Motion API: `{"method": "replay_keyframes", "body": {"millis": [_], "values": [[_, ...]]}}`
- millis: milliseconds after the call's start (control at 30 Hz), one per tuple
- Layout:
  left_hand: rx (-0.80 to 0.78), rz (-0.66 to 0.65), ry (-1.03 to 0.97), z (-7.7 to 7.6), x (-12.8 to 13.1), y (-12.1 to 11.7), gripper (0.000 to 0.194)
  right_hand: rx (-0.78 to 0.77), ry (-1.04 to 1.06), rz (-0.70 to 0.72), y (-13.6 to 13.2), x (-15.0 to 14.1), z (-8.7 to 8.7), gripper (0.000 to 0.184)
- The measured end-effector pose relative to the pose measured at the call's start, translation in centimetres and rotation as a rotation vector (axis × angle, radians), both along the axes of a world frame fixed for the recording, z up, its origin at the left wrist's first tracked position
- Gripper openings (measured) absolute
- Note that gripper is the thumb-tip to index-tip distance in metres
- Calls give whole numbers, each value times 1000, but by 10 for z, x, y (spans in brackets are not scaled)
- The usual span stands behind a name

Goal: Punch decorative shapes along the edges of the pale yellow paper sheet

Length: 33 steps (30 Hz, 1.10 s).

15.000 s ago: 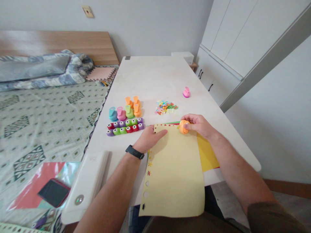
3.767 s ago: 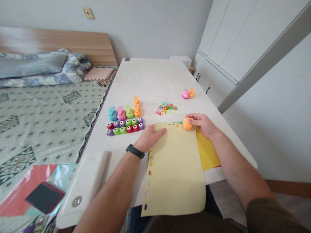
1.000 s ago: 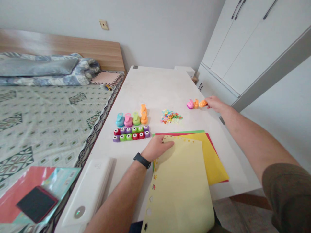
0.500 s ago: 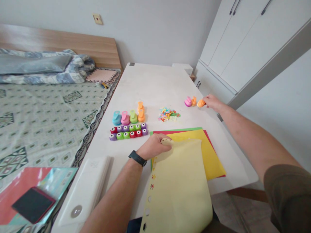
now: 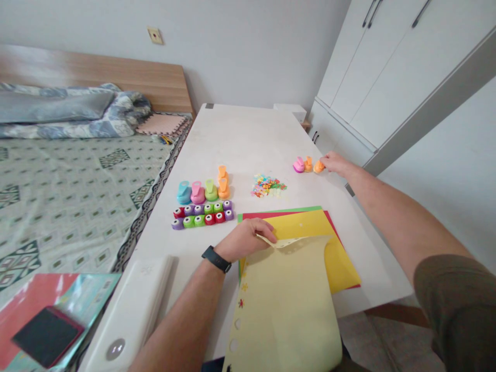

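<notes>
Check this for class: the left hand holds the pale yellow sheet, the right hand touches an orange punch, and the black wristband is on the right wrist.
Wrong wrist: the black wristband is on the left, as the head view shows. The left hand holds the pale yellow sheet; the right hand touches an orange punch.

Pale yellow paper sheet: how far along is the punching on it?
Done: the pale yellow paper sheet shows punched shapes down its long edge, and small coloured cut-outs lie piled on the white table.
In hand: the left hand lifts the sheet's top edge; the right hand touches an orange craft punch.
Left: the yellow sheet beneath looks largely unpunched; a row of punches stands unused.
</notes>
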<state>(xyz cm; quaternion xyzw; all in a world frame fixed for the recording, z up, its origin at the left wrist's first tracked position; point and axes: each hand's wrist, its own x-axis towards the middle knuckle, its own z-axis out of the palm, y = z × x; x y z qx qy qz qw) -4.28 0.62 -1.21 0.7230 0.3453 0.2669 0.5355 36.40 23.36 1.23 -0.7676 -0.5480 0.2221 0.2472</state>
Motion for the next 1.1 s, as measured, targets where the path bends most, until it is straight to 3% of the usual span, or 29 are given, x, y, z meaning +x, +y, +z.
{"method": "replay_keyframes", "body": {"millis": [267, 500, 1100], "values": [[-50, 35, 27, 4, 2, -2, 26, 13, -160, 34, 19, -11, -16, 5], [-61, 54, 8, 7, 3, -4, 23, 68, -219, -14, 23, -17, -26, 14], [-47, 58, 33, 6, 4, -4, 18, 129, -270, -77, 20, -20, -24, 14]]}}
